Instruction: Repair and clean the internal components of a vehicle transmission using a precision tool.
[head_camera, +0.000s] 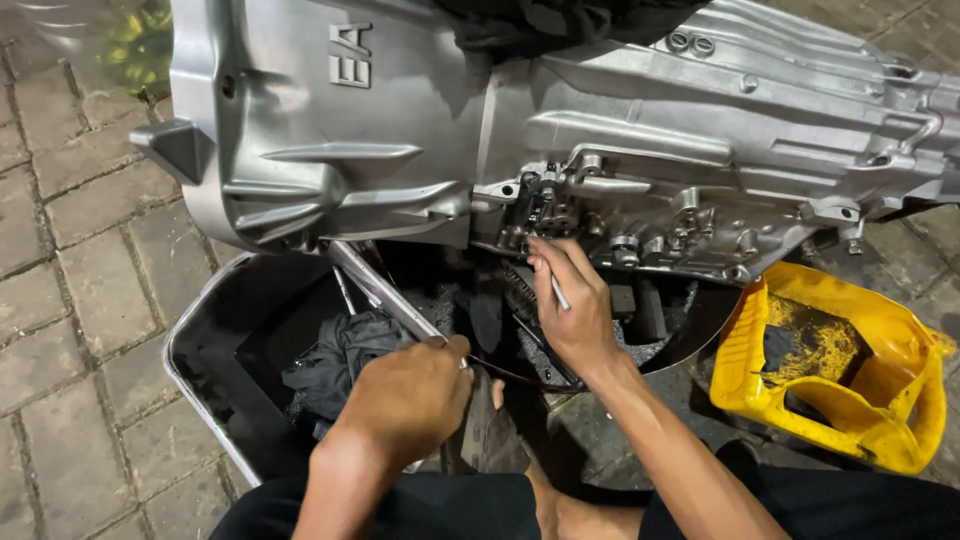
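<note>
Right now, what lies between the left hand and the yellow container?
In the head view, the right hand and its forearm lie between the left hand and the yellow container, with dark wet paving below them.

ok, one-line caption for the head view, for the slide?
Right hand works a thin tool under the silver gearbox; left hand grips a metal bar over a black drain pan.

Your light's harsh and comes from up near the camera, so the silver gearbox casing (400, 130) throws glare along its ribs. Underneath goes nearly black: the drain pan (215, 330) swallows detail, and I can't really tell what's in there. The far left corner is soft and blurry. The yellow jug (850, 400) on the right looks well lit and sharp.
</note>
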